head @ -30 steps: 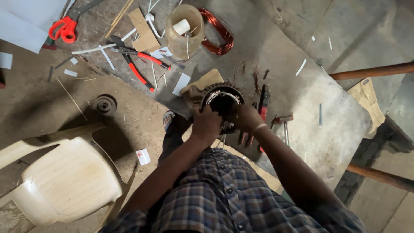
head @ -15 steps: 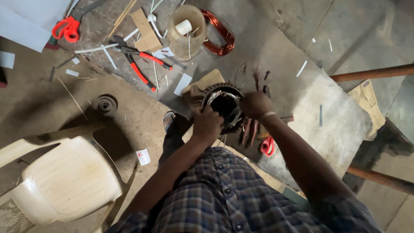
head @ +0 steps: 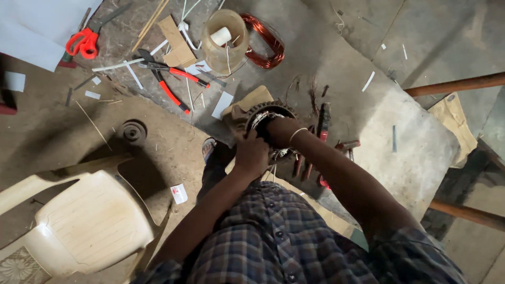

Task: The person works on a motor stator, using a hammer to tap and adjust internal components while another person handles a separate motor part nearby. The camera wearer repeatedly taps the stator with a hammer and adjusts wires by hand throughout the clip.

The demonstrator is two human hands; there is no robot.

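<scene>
Head view, looking straight down on a seated person in a checked shirt at work over a concrete floor (head: 400, 131). Both hands meet at a round motor stator (head: 265, 113), a toothed metal ring with wire windings in its bore, which rests at the floor's edge just above the person's knees. Left hand (head: 252, 153) is closed against the near rim of the stator, gripping and steadying it; right hand (head: 279, 131), a thin band at its wrist, lies across the bore with the fingers curled down among the windings, though whether they pinch a wire cannot be told. Judged from this pose, the step in hand is the working of the windings inside the stator core, one hand bracing while the other works the wire. Any following move would call for a firm hold by the bracing hand and fine fingertip work within the slots, since the ring sits near the slab's edge. Red-handled tools (head: 322, 129) lie touching or just beside the stator on its far right. Farther off lie red-handled pliers (head: 171, 84), a clear plastic jar (head: 223, 39), a coil of copper wire (head: 268, 39) and orange scissors (head: 83, 42). A cream plastic chair (head: 89, 221) stands well apart at lower left.
</scene>
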